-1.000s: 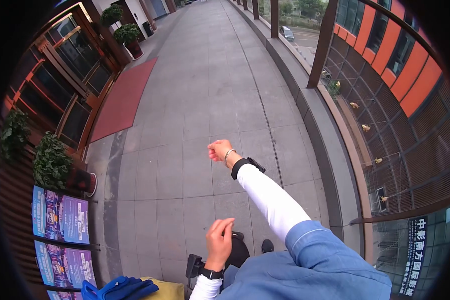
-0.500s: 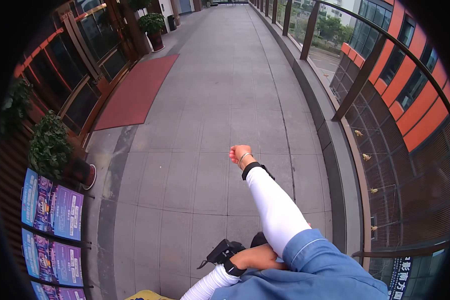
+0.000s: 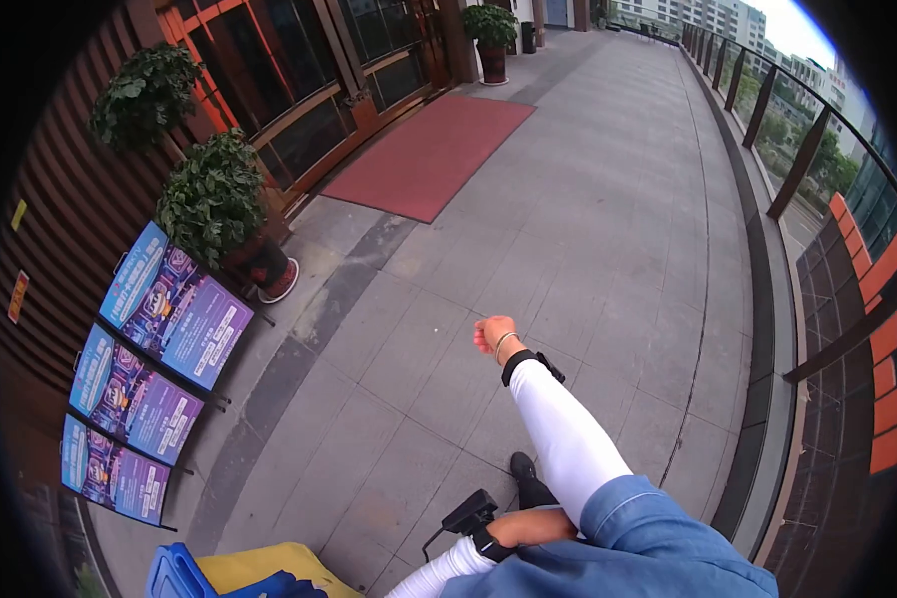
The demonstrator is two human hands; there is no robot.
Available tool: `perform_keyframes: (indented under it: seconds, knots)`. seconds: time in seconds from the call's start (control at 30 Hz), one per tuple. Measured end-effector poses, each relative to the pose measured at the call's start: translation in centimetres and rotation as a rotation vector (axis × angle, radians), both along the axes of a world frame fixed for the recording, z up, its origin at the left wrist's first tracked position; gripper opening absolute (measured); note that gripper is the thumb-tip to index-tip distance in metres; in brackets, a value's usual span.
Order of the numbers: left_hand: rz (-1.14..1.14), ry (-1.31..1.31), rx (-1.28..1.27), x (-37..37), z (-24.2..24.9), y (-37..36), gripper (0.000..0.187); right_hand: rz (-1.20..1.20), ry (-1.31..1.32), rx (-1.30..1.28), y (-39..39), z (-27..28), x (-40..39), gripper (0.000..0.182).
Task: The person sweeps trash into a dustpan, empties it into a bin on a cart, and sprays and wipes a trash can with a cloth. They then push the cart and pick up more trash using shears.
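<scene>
My right hand [image 3: 495, 334] is stretched out over the paving, closed in a fist, and no object shows in it. A thin bracelet [image 3: 505, 345] and a black wristband [image 3: 525, 367] circle that wrist, above a white arm sleeve [image 3: 568, 419]. Low in the view, my left hand [image 3: 533, 526] lies across my front, its fingers hidden behind the right arm and the blue denim sleeve [image 3: 638, 523]. A black strapped device [image 3: 470, 511] sits at the left wrist. A black shoe [image 3: 522, 464] stands on the tiles below.
Poster stands [image 3: 174, 304] and a potted plant [image 3: 214, 194] line the left wall. A red mat [image 3: 429, 154] lies before glass doors [image 3: 269, 80]. A railing [image 3: 802, 164] on a low ledge borders the right. A yellow object [image 3: 269, 566] and blue plastic object [image 3: 179, 573] are at bottom left.
The view has swung left, so the mat, plants and posters sit further right. The yellow object shows more, and the blue one has come into view. My right fist stays closed and extended.
</scene>
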State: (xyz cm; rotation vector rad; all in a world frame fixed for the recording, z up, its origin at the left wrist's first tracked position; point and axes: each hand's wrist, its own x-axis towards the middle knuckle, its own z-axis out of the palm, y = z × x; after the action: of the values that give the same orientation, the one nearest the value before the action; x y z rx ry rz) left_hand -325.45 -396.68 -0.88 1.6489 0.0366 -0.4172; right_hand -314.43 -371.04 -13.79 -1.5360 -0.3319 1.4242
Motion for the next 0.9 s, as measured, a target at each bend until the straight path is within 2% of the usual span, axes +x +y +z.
perform_keyframes:
  seconds: [0.07, 0.1, 0.13, 0.2, 0.23, 0.27, 0.3, 0.33, 0.37, 0.4, 0.47, 0.53, 0.57, 0.63, 0.7, 0.73, 0.8, 0.9]
  knots:
    - [0.139, -0.024, -0.046, -0.1, 0.9, 3.6, 0.041, 0.12, -0.051, -0.04, 2.5, -0.1, -2.2, 0.014]
    - [0.377, -0.038, -0.053, -0.8, -1.2, 4.7, 0.043, 0.157, -0.19, -0.048, 3.7, 0.0, -3.6, 0.016]
    - [0.615, -0.056, -0.049, -1.7, -3.9, 6.3, 0.046, 0.197, -0.184, -0.038, 5.3, -0.4, -4.7, 0.016]
    - [1.271, -0.194, -0.689, -3.5, -5.2, 8.8, 0.055, 0.602, -1.073, 0.161, 7.8, -2.5, -7.3, 0.015]
    - [1.508, -0.27, -0.705, -5.1, -4.4, 10.0, 0.058, 0.636, -1.054, 0.168, 7.8, -2.4, -8.7, 0.015]
    - [1.745, -0.353, -0.713, -6.4, -3.3, 11.3, 0.062, 0.82, -1.173, 0.214, 7.6, -1.6, -10.0, 0.018]
    - [1.784, -0.357, -0.714, -7.2, -2.7, 12.2, 0.062, 1.006, -1.295, 0.273, 7.4, -0.7, -11.2, 0.022]
    - [1.846, -0.324, -0.248, -8.0, -2.0, 13.1, 0.057, 1.044, -1.288, 0.298, 7.3, -0.5, -12.4, 0.022]
    - [1.855, -0.262, 0.22, -8.6, -1.1, 13.8, 0.053, 1.178, -1.359, 0.354, 7.0, -0.9, -13.6, 0.02]
    - [1.9, -0.25, 0.232, -8.7, 0.0, 14.4, 0.053, 1.309, -1.427, 0.419, 6.7, -1.2, -15.0, 0.019]
    - [1.643, -0.344, 0.872, -7.1, 2.7, 15.2, 0.051, 1.474, -1.429, 0.399, 6.3, -1.9, -18.2, 0.019]
    - [1.284, -0.445, 0.959, -5.4, 3.5, 15.3, 0.051, 1.565, -1.404, 0.538, 5.4, -2.7, -21.3, 0.021]
    - [1.317, -0.43, 0.976, -6.4, 2.5, 15.0, 0.051, 1.592, -1.403, 0.571, 4.4, -3.1, -23.0, 0.021]
    - [1.19, -0.484, 0.92, -8.7, -0.7, 15.5, 0.055, 1.773, -1.424, 0.782, 3.4, -3.6, -25.6, 0.021]
    - [1.33, -0.092, 1.206, -13.0, -1.4, 16.4, 0.049, 1.884, -1.382, 0.73, 3.2, -1.9, -27.1, 0.021]
    - [1.562, 0.019, 1.188, -15.2, -2.7, 16.8, 0.042, 1.914, -1.379, 0.718, 3.5, -1.7, -27.4, 0.021]
    - [1.96, 0.113, 0.966, -19.7, -7.1, 17.7, 0.036, 1.962, -1.367, 0.71, 4.4, -1.4, -27.9, 0.021]
    - [1.921, -0.042, 1.105, -22.3, -2.2, 20.3, 0.032, 2.037, -1.37, 0.71, 5.4, -1.9, -29.7, 0.022]
